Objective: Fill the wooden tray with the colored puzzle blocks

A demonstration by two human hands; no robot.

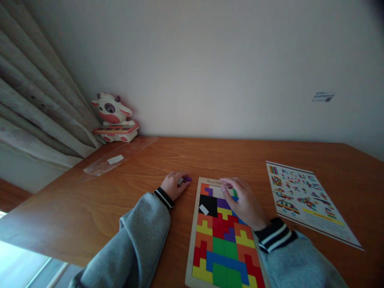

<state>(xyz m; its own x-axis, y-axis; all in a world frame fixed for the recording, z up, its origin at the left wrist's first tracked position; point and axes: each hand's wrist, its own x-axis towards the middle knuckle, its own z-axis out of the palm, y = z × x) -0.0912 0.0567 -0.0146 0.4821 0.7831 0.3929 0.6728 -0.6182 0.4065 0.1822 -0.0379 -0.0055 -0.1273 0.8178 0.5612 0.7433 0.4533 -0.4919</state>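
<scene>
A brown wooden table (186, 160) is carrying a pale-framed wooden puzzle board (213, 182) packed with coloured blocks, lying near the table's near edge. A printed white pattern sheet (303, 198) is lying toward the right edge. The right hand (244, 202) is resting over the board's far end with its fingers curled down; whether it is pinching a piece cannot be told. The left hand (174, 186), just left of the board's far-left corner, is grasping a small purple wooden block (187, 179). A white-and-pink cow toy (114, 118) is sitting at the far-left corner, a clear plastic bag (103, 165) lying near it.
</scene>
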